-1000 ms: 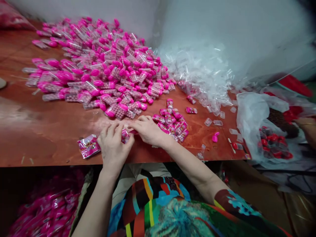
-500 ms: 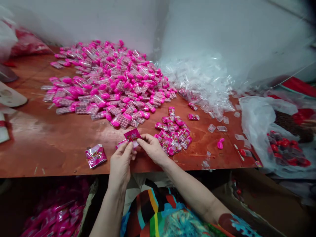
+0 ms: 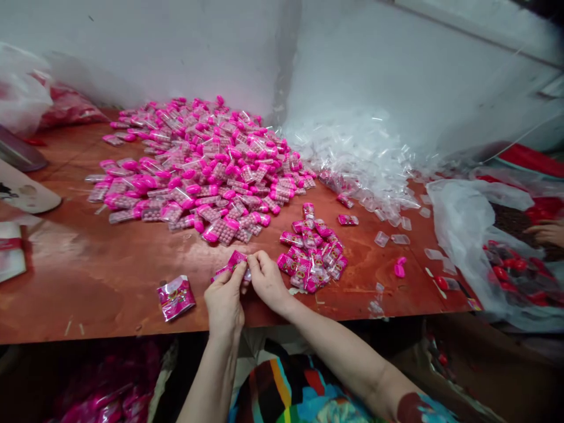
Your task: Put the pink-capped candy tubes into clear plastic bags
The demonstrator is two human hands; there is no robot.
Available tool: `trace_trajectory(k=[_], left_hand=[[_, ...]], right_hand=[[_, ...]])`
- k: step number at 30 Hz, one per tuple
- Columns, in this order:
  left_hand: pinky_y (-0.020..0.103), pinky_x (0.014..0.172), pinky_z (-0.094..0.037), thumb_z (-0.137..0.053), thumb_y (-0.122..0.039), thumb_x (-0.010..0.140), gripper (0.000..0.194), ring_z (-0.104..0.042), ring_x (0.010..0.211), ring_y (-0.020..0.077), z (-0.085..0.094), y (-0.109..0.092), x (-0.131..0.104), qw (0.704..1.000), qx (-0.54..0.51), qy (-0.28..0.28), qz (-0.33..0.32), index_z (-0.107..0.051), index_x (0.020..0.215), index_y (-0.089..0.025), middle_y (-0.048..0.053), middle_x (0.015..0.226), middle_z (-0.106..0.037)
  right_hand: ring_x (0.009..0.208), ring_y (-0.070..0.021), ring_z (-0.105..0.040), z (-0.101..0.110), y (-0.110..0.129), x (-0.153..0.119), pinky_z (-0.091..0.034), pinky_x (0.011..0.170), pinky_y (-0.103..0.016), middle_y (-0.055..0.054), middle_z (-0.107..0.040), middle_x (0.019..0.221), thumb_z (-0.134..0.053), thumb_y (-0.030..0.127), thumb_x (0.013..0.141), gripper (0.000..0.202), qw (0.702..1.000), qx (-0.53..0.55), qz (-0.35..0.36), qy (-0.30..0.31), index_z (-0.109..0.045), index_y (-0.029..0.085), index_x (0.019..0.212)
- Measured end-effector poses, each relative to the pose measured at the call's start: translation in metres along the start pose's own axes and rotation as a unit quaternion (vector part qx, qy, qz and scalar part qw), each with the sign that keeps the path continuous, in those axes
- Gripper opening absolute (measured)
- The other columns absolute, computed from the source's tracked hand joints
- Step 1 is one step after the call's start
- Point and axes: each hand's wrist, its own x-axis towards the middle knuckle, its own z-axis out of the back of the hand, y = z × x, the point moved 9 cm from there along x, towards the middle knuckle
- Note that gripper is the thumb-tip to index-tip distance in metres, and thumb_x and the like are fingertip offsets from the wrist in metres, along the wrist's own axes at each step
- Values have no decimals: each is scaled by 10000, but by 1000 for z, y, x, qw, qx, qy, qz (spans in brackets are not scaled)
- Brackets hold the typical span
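Pinching the pink wrapper (image 3: 237, 258) well calls, in my judgement, for light thumbs and an edge drawn taut rather than crushed. I have the left hand (image 3: 225, 298) gripping it from seven o'clock, its thumb on top, and the right hand (image 3: 267, 282) pinched closed at the wrapper's right edge, wrist toward four. The wrapper sits over the front part of the counter (image 3: 110, 276), small wrapped packets (image 3: 314, 258) at three o'clock, flat pink packaging (image 3: 177, 298) at eight

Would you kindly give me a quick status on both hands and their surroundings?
Left hand and right hand: together, pinching pink wrapper. Packet pile: close beside right hand. Flat packet: lying off to the left.
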Motion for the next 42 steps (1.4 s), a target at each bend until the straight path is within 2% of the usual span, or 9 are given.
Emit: trace_trajectory(k=[9, 11, 17, 22, 26, 29, 33, 37, 42], left_hand=[[211, 447, -366, -886, -356, 544, 320, -515, 480, 105, -7, -16, 9, 996, -3, 74, 46, -674, 611, -125, 25, 519, -606], [204, 439, -349, -877, -357, 559, 320, -499, 467, 98, 3, -22, 14, 998, 9, 54, 30, -650, 593, -133, 15, 504, -596], [175, 418, -308, -919, -345, 521, 382, -467, 467, 76, 15, -26, 19, 1000, -10, 14, 14, -599, 551, -137, -13, 475, -557], [163, 394, -309, -938, -296, 537, 390, -458, 443, 58, 9, -16, 14, 996, -65, 31, 55, -592, 611, -131, -40, 493, -550], [161, 371, -313, -914, -228, 597, 356, -448, 413, 47, 10, -11, 9, 990, -105, 21, 92, -573, 636, -132, -45, 513, -561], [161, 347, -295, -869, -199, 674, 281, -441, 395, 47, 14, -10, 6, 986, -125, -6, 112, -597, 700, -133, -43, 537, -582], [157, 341, -288, -811, -161, 749, 196, -439, 393, 41, 17, -5, 0, 980, -148, -23, 132, -617, 749, -131, -33, 570, -607], [163, 364, -309, -835, -145, 722, 248, -471, 420, 44, 20, 2, -6, 979, -164, -21, 117, -587, 714, -136, -56, 554, -566], [180, 387, -317, -869, -213, 686, 314, -473, 419, 56, 25, 4, -14, 988, -131, -29, 72, -566, 673, -132, -51, 521, -566]], right_hand=[[688, -171, -599, -1, 34, 22, -387, 646, -266, -45, -625, 716, -357, 470, 1037, 432, 953, -259, 154, 36, -575, 207, 772], [700, -163, -610, -1, 34, 35, -407, 663, -256, -32, -634, 711, -325, 504, 1047, 488, 956, -245, 145, 66, -602, 207, 775], [976, -245, -654, 21, 34, 100, -483, 855, -367, -116, -693, 1082, -390, 504, 1026, 380, 934, -352, 68, -1, -626, 227, 1135], [990, -306, -667, 17, 23, 132, -479, 905, -485, -130, -714, 1010, -246, 652, 1002, 564, 922, -385, -11, 31, -624, 247, 1106], [1069, -299, -630, 21, 22, 130, -476, 943, -465, -119, -706, 1079, -490, 512, 975, 333, 916, -398, 28, 51, -635, 225, 1058], [1102, -264, -600, 32, 32, 109, -449, 1003, -439, -108, -664, 1180, -511, 226, 932, 257, 941, -319, 96, 52, -618, 203, 1165], [752, -154, -584, 37, 31, 53, -513, 745, -316, -23, -636, 1006, -546, 215, 875, 485, 992, 15, 54, 112, -443, 246, 1348], [471, -67, -347, 13, 13, -13, -340, 465, -200, 70, -527, 772, -667, 291, 816, 403, 907, 350, -135, 190, -454, 276, 1158], [468, -36, -215, -5, 6, -58, -249, 433, -179, 40, -546, 793, -710, 294, 823, 200, 827, 464, -228, 222, -543, 201, 884]])
